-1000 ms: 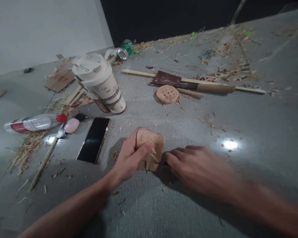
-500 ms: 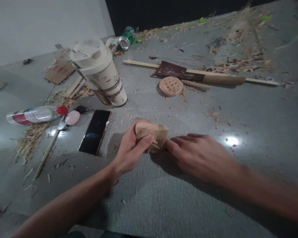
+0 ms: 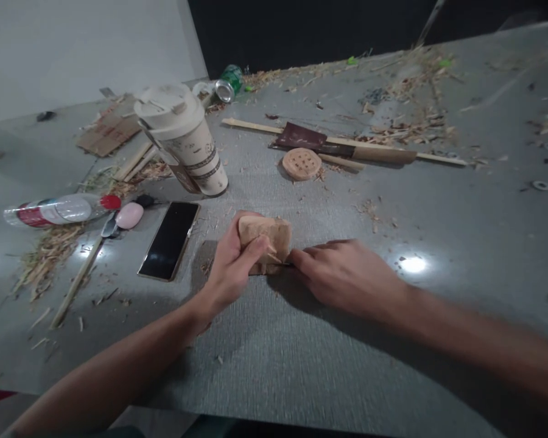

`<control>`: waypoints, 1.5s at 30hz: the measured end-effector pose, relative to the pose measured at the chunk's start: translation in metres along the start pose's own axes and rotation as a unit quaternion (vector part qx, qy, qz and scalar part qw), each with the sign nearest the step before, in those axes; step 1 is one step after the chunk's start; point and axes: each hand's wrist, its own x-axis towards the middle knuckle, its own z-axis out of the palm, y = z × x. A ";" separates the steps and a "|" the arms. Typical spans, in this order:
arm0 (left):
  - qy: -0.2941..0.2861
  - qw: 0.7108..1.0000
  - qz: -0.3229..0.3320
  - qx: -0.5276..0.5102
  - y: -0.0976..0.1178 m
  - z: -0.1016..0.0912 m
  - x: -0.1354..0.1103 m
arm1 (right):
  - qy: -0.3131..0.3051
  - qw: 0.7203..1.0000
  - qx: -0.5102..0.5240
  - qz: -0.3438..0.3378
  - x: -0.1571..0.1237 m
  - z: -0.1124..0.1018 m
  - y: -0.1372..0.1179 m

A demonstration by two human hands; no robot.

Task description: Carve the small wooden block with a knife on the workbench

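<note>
A pale brown wood block (image 3: 277,234) with rounded corners is tilted up in my left hand (image 3: 226,261), whose fingers are wrapped behind it and whose thumb presses on its front. Thin slivers of wood stick out by the thumb. My right hand (image 3: 342,271) is closed at the block's lower right corner. From its fingertips a thin dark blade-like tool (image 3: 281,264) runs along the lower edge of the block; its handle is hidden in the hand. Under the block, a flat brown piece (image 3: 262,269) shows on the table.
To the left lie a phone (image 3: 170,240), a spoon (image 3: 84,267), a pink egg-shaped thing (image 3: 130,215) and a plastic bottle (image 3: 68,210). A tall paper cup (image 3: 194,149) stands behind. Farther back are a round wooden piece with holes (image 3: 301,164), sticks (image 3: 386,155), a green can (image 3: 228,83) and shavings.
The view has shifted, so everything sits a little differently in the picture. The block's front has turned more toward me, and both hands keep their grip.
</note>
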 end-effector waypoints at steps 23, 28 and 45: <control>-0.049 0.997 0.039 -0.032 -0.008 0.001 0.006 | -0.055 0.998 0.035 0.018 -0.003 0.005 0.000; -0.050 0.994 0.096 -0.003 -0.003 0.001 0.001 | -0.068 0.997 0.043 0.003 -0.005 0.001 0.001; -0.018 0.997 0.076 0.001 -0.007 0.003 0.009 | -0.036 0.999 -0.019 0.025 -0.004 0.003 0.005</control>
